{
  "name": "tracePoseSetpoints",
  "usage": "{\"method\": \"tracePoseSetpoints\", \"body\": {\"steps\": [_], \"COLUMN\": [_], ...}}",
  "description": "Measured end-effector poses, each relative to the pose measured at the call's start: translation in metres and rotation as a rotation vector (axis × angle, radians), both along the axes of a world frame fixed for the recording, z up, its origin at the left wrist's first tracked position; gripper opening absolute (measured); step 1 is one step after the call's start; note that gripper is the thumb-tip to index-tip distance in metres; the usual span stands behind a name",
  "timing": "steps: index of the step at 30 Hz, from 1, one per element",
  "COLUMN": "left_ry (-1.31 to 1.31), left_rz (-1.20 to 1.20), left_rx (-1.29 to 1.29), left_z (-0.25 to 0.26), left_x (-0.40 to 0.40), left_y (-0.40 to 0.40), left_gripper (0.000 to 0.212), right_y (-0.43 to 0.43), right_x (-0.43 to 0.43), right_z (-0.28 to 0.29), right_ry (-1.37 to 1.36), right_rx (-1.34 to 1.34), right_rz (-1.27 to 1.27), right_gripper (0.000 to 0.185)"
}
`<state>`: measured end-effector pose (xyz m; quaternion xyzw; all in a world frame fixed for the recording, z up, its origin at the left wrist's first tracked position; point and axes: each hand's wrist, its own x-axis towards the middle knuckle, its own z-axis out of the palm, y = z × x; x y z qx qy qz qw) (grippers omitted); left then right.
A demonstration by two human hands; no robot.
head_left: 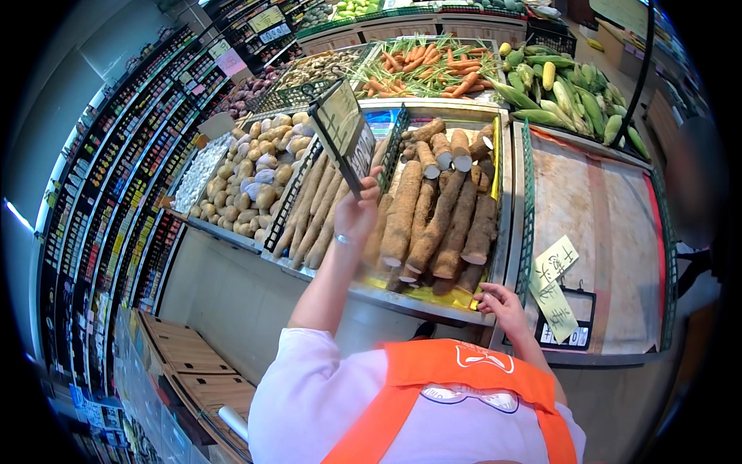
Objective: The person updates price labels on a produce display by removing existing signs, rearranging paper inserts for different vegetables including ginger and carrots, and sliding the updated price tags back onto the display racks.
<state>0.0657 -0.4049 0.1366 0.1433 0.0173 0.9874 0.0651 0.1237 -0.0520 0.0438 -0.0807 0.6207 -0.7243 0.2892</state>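
Note:
My left hand [355, 216] grips the lower end of a black-framed price sign [346, 130], raised over the produce bins. The sign bears handwriting and large digits, and a hook sticks up from its top. Below it lie long thin yams [310, 209] in one compartment. Thick brown yam-like tubers [446, 226] fill the compartment to the right, some with white cut ends. By that compartment's front right corner is my right hand [503, 305], fingers loosely apart beside the yellow liner [426, 296]. Whether its fingertips touch the edge I cannot tell.
Potatoes [249, 180] and garlic [200, 173] lie to the left. Carrots [432, 66] and corn [571, 93] sit behind. On the right-hand bin [629, 232] rest yellow paper signs [555, 290] and another black price frame [585, 313]. A blurred person [698, 180] stands far right.

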Motion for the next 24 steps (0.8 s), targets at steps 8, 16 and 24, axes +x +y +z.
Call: {"method": "tracePoseSetpoints", "body": {"steps": [8,16,24], "left_ry": [0.026,-0.165,-0.046], "left_rz": [-0.014,0.487,0.717], "left_rx": [0.026,-0.316,-0.432], "left_z": [-0.001,0.017,0.086], "left_x": [-0.047,-0.166,-0.294], "left_y": [-0.058,-0.126,-0.164], "left_gripper": [0.040,0.018,0.014], "right_y": [-0.018,-0.051,-0.062], "right_x": [-0.008,-0.014,-0.006], "right_z": [-0.013,-0.016,-0.010], "right_ry": [0.034,-0.005,-0.016], "right_rx": [0.090,0.136,0.182], "right_rz": [-0.074,-0.172,-0.336], "right_gripper": [0.033,0.032,0.030]}}
